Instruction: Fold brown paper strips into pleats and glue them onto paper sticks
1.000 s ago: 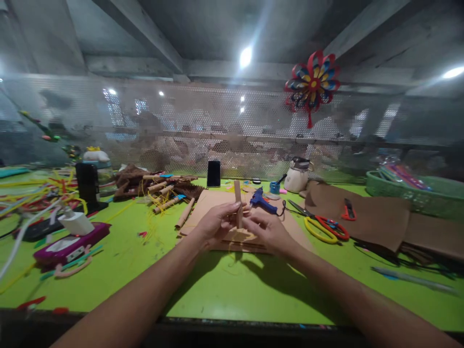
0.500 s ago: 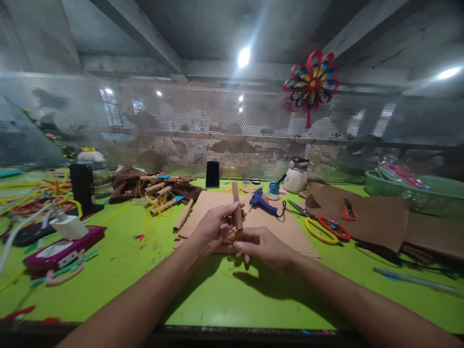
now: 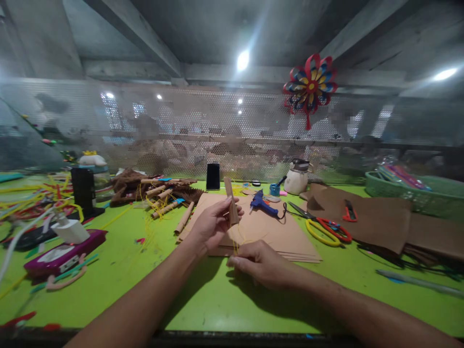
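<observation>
My left hand is closed around a narrow folded strip of brown paper, held upright and tilted a little over the paper stack. From its lower end a thin yellow string runs down to my right hand, whose thumb and fingers pinch it. Beneath and behind the hands lies a stack of brown paper sheets. A blue glue gun rests on that stack, just right of the strip.
Scissors and a red cutter lie at right beside dark brown paper. Paper rolls and yellow strings are heaped at left, near a purple power strip. A phone stands at the back.
My right hand has moved down, away from the strip, drawing the yellow string out between the hands. The strip in my left hand has shifted slightly left and tilted.
</observation>
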The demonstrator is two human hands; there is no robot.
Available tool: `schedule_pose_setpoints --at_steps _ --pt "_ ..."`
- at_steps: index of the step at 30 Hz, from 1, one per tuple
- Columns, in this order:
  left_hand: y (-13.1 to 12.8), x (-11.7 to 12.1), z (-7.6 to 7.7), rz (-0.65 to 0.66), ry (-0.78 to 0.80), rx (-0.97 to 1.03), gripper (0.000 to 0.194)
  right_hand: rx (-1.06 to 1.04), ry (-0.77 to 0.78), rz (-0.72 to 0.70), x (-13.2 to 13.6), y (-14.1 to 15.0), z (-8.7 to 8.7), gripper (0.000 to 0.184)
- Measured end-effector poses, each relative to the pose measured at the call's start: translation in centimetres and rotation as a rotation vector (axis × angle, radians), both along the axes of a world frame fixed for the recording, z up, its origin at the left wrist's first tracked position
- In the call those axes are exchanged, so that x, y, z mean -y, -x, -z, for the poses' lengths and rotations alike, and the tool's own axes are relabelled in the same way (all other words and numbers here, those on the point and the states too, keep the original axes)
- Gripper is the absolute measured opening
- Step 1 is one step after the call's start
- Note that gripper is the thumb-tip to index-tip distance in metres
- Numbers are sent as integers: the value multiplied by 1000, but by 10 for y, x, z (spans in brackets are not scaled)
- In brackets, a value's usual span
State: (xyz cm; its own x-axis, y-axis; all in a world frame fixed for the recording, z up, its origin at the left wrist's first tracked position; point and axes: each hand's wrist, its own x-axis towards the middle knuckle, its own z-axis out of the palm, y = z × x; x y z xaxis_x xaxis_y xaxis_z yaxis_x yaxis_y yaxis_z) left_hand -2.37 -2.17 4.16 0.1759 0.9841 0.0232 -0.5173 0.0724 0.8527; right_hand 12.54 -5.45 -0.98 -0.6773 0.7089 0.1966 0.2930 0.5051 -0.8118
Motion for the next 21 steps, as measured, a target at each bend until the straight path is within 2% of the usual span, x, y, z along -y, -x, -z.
schedule_pose_setpoints --at_steps 3,9,13,18,21 --pt "1 3 -6 24 20 17 17 50 -143 39 -5 -3 -4 33" --pt "1 7 -7 122 41 23 17 111 -165 179 -23 -15 -8 29" --pt "-1 5 -3 198 47 -29 20 115 -339 294 -42 -30 -10 25" --pt "-3 4 3 262 52 -100 17 89 -489 302 -50 -41 -16 21" --pt "-4 6 3 362 39 -102 17 75 -547 295 -48 -41 -20 21"
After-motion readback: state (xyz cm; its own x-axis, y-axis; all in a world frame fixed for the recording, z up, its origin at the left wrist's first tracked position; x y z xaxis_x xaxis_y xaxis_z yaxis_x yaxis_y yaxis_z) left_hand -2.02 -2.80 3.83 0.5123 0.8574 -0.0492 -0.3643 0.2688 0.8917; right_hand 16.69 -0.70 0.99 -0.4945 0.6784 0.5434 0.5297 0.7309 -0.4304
